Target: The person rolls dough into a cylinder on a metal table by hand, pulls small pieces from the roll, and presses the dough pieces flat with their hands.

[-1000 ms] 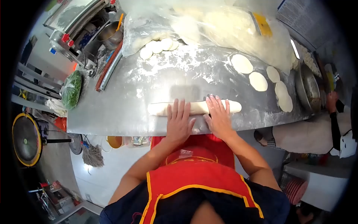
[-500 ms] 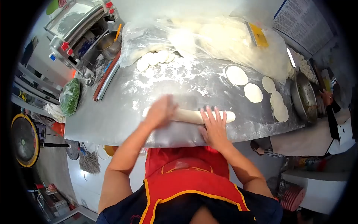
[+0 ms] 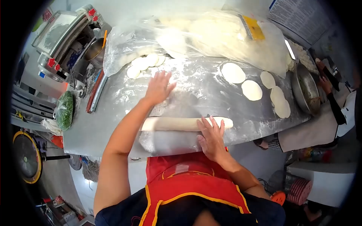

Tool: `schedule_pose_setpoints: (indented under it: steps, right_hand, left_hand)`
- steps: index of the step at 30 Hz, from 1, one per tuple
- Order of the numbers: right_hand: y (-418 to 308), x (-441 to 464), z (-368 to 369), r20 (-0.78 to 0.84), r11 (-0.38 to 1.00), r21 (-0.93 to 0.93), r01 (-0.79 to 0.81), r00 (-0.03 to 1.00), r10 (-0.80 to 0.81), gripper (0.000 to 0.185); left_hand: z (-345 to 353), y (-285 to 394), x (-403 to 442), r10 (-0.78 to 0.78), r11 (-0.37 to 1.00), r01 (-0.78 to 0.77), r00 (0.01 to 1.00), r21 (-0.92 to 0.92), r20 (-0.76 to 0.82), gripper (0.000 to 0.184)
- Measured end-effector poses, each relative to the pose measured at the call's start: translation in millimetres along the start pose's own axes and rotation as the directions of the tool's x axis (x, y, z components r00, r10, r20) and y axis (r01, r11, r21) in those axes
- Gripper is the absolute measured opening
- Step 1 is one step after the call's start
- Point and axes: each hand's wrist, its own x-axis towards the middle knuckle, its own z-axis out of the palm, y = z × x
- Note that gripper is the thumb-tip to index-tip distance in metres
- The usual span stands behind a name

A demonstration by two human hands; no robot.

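Observation:
A thick roll of dough (image 3: 169, 124) lies lengthwise along the near side of the steel table (image 3: 124, 107). My right hand (image 3: 212, 136) rests on its right end with the fingers stretched over the dough. Beyond the roll, my left hand (image 3: 160, 87) is over the floured part of the table, fingers spread and holding nothing. Several small dough rounds (image 3: 143, 63) overlap ahead of my left hand. Larger flat rounds (image 3: 252, 90) lie to the right.
A plastic sheet covers a big dough mass (image 3: 211, 35) at the back, with a yellow-handled scraper (image 3: 253, 28) on top. Red and silver rods (image 3: 98, 90) and a bag of greens (image 3: 65, 110) are at left. A metal bowl (image 3: 301, 88) stands at right, near another person's hand (image 3: 325, 85).
My left hand has moved off the dough roll, forward onto the floured table, and its fingers have spread. My right hand stays on the roll's right end. The whole view has shifted slightly.

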Motion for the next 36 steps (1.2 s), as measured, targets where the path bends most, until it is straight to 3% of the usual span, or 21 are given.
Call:
schedule_pose_setpoints:
  steps: [1, 2, 5, 7, 9, 10, 13, 15, 16, 17, 19, 22, 23, 24, 26, 29, 30, 32, 35, 36]
  right_hand:
    - [1, 3, 1, -0.01, 1.0, 0.014, -0.006, 1.0, 0.006, 0.054]
    - [1, 7, 1, -0.022, 1.0, 0.025, -0.012, 1.0, 0.013, 0.054]
    - [10, 27, -3, -0.031, 0.997, -0.044, -0.066, 0.997, 0.064, 0.054]
    - [26, 53, -3, -0.058, 0.991, -0.071, -0.113, 0.992, 0.109, 0.056]
    - [54, 87, 1, -0.072, 0.98, -0.001, -0.2, 0.977, 0.199, 0.06]
    - [66, 106, 5, -0.049, 0.964, 0.054, -0.261, 0.963, 0.263, 0.062]
    - [79, 159, 30, 0.023, 0.948, -0.099, -0.303, 0.952, 0.307, 0.063]
    - [51, 187, 56, 0.1, 0.935, -0.198, -0.295, 0.943, 0.319, 0.06]
    - [31, 188, 67, 0.183, 0.972, -0.206, -0.115, 0.971, 0.154, 0.057]
    - [11, 184, 77, 0.266, 0.977, -0.202, 0.068, 0.964, -0.012, 0.054]
    - [-26, 170, 80, 0.448, 0.97, -0.002, 0.242, 0.867, -0.216, 0.049]
    - [-15, 148, 61, 0.551, 0.93, 0.224, 0.292, 0.749, -0.368, 0.048]
    - [-19, 141, 31, 0.594, 0.959, 0.237, 0.158, 0.757, -0.272, 0.049]
    - [-20, 135, 3, 0.635, 0.971, 0.24, 0.022, 0.752, -0.174, 0.051]
    - [22, 107, 2, 0.422, 0.983, 0.155, 0.098, 0.893, -0.156, 0.051]
    - [40, 79, -32, 0.383, 0.992, 0.087, -0.095, 0.922, 0.054, 0.044]
    - [52, 66, -34, 0.241, 0.996, 0.075, -0.041, 0.97, 0.021, 0.048]
    - [64, 47, -47, 0.154, 0.997, 0.059, -0.041, 0.988, 0.032, 0.049]
    - [66, 28, -49, 0.129, 0.996, 0.081, -0.044, 0.991, 0.034, 0.053]
    - [62, 18, -48, 0.122, 0.995, 0.093, -0.029, 0.992, 0.018, 0.055]
  left_hand:
    - [2, -5, 17, -0.071, 0.994, 0.08, 0.991, 0.074, -0.112, 0.064]
    - [2, -1, 30, -0.172, 0.983, 0.176, 0.983, 0.055, -0.063, 0.064]
    - [9, 42, 31, -0.124, 0.977, 0.091, 0.978, 0.19, 0.166, 0.066]
    - [5, 72, 1, 0.126, 0.978, -0.178, 0.918, 0.107, 0.375, 0.063]
    - [-5, 74, -38, 0.295, 0.944, -0.33, 0.807, -0.025, 0.512, 0.059]
    - [-13, 68, -58, 0.323, 0.938, -0.343, 0.808, -0.052, 0.493, 0.054]
    - [-47, 35, -91, 0.245, 0.956, -0.117, 0.825, -0.271, 0.509, 0.05]
    - [-64, 13, -109, 0.099, 0.977, 0.004, 0.876, -0.212, 0.472, 0.05]
    - [-71, 4, -116, 0.024, 0.98, 0.067, 0.895, -0.186, 0.446, 0.05]
    - [-73, -3, -124, -0.028, 0.981, 0.086, 0.949, -0.171, 0.314, 0.049]
    - [-68, -18, -137, -0.123, 0.98, 0.127, 0.992, -0.152, 0.037, 0.049]
    - [-51, -45, -131, -0.147, 0.987, 0.14, 0.985, -0.081, -0.09, 0.053]
    - [-42, -53, -123, -0.159, 0.987, 0.154, 0.981, -0.055, -0.114, 0.054]
    - [-26, -63, -109, -0.065, 0.997, 0.068, 0.992, 0.03, -0.111, 0.054]
    - [8, -59, -85, 0.061, 0.989, -0.046, 0.992, 0.142, -0.106, 0.055]
    - [16, 15, -73, 0.068, 0.992, -0.05, 0.987, 0.118, -0.149, 0.055]
    - [7, 36, -72, 0.132, 0.991, -0.133, 0.991, 0.021, 0.013, 0.055]
    - [-19, 65, -78, 0.282, 0.957, -0.237, 0.901, -0.17, 0.33, 0.054]
    - [-43, 80, -110, 0.097, 0.992, -0.057, 0.913, -0.111, 0.397, 0.054]
    - [-35, 72, -122, 0.121, 0.989, -0.094, 0.956, -0.111, 0.268, 0.061]
